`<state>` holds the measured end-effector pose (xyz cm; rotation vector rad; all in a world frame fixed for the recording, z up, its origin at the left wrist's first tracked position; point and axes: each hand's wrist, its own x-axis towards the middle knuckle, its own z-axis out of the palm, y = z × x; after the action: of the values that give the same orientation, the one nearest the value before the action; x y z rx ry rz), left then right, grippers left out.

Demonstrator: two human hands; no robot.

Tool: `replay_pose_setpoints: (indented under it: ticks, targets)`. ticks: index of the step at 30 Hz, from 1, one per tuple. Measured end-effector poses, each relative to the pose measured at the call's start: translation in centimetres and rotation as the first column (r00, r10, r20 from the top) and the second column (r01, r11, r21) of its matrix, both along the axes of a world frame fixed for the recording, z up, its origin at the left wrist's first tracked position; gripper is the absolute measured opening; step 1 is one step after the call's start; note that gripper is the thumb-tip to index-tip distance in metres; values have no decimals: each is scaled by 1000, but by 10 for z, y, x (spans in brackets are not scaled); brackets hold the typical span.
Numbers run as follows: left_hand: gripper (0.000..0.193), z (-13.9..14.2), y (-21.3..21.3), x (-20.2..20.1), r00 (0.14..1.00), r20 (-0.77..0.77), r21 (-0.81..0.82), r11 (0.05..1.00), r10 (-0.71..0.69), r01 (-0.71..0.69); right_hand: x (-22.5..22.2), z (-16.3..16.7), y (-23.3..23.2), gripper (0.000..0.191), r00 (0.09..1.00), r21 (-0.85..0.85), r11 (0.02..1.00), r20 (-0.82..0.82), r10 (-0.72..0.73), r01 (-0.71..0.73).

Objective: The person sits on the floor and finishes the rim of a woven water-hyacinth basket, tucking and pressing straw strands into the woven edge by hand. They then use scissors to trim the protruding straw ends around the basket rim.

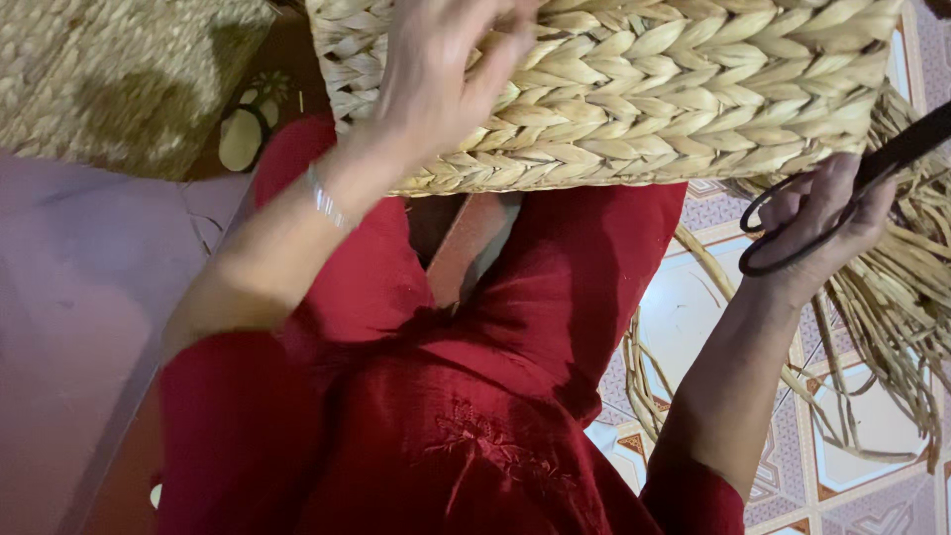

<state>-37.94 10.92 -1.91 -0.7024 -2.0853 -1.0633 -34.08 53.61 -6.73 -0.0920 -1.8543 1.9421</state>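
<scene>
Left hand (pixel 436 74): laid flat against the side of a woven basket (pixel 674 89), fingers spread and released, gripping nothing. The fingertips reach over the upper rows of the weave at the top edge of the view, where they blur. A thin silver bangle (pixel 325 201) circles the wrist just below the palm.

Basket: thick, flattened plaits of pale straw-coloured dried fibre, laid in slanting chevron rows, surface dry and ridged. It rests across the person's lap on the red trousers (pixel 584 267), directly under the left fingers and to the left of the right fingers, near them but apart.

Right hand (pixel 827 223): fingers curled and clenched on a pair of black scissors (pixel 842 203). The fingers pass through the oval loop handles, which are smooth and dark; the shaft rises past the fingertips toward the upper right corner. Whether the blades are parted cannot be told.

Beyond and beneath the right fingers lies a loose bundle of dried fibre strands (pixel 892 297), long, flat and tangled, trailing down over a glossy patterned tile floor (pixel 693 297).

The red garment (pixel 466 446) is soft, creased cloth with tone-on-tone embroidery. Far left of the left fingers, a coarse woven mat (pixel 119 79).
</scene>
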Motion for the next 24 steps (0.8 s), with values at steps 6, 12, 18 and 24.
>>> replay_pose_setpoints:
  ticks: [6, 12, 18, 24]
  targets:
    - [26, -36, 14, 71, 996, -5, -206, 974, -92, 89, -11, -1, 1, 15, 999, -96, 995, 44, -22, 26]
    - [14, -34, 18, 84, 1000, -26, -274, 962, -12, 4, 1, 4, -7, 12, 1000, -6, 1000, -21, 23, -23]
    - [12, -48, 20, 77, 999, 7, -229, 972, -52, 53, 11, 9, -13, 12, 998, 23, 998, -36, 57, -56]
    - [12, -44, -1, 70, 961, 254, 224, 973, -113, 55, 6, 13, -16, 17, 999, -78, 996, -17, 32, -33]
